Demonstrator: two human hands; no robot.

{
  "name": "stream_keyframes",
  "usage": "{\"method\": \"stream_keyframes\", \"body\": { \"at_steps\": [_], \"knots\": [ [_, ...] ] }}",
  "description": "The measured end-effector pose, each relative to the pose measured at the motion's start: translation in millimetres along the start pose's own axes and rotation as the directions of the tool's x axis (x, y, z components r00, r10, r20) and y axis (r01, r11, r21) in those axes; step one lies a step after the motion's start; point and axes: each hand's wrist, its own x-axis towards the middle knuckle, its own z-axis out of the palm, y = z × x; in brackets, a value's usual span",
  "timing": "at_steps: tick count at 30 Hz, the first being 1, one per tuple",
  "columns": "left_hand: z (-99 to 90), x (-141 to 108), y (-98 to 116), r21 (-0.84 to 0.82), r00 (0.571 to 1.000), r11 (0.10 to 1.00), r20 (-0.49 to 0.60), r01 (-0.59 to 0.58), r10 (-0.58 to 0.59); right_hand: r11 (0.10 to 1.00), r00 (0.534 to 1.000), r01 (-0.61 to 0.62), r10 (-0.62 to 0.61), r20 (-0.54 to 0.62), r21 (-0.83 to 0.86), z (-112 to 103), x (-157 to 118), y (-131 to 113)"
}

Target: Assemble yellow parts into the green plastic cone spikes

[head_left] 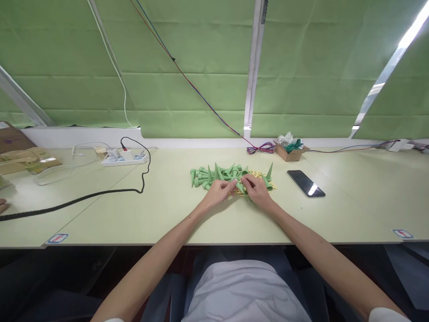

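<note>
In the head view, my left hand (218, 191) is closed, thumb and fingers pinching a green plastic cone-shaped spike (241, 187) whose tip points down toward me. Close against it, my right hand (257, 189) has its fingertips pinched together at the spike's wide end; whatever they hold is too small to make out. Behind both hands lies a heap of similar green spikes (201, 175), some on their sides and a few standing tip up. Small yellow pieces (257, 173) are scattered at the heap's right side, partly covered by my right hand.
A black phone (305, 183) lies to the right. Behind it stands a small cardboard box (291, 154) with clear plastic and green material, beside coiled wires (261, 148). At left are a power strip (125, 158), a black cable (100, 193) and part of another person's hand (3, 205).
</note>
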Motion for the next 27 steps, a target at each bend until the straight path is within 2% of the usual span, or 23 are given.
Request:
{"method": "stream_keyframes", "body": {
  "at_steps": [12, 27],
  "knots": [
    [0.5, -5.1, 5.1, 0.122, 0.990, 0.983, -0.019, -0.140, 0.143, 1.000, 1.000, -0.015, 0.014, -0.003, -0.006, -0.1, 0.5, 0.7],
    [1.4, -3.5, 2.0, 0.238, 0.969, 0.948, -0.069, -0.213, 0.235, 1.000, 1.000, -0.010, 0.010, 0.002, -0.013, -0.4, 0.6, 0.5]
  ]
}}
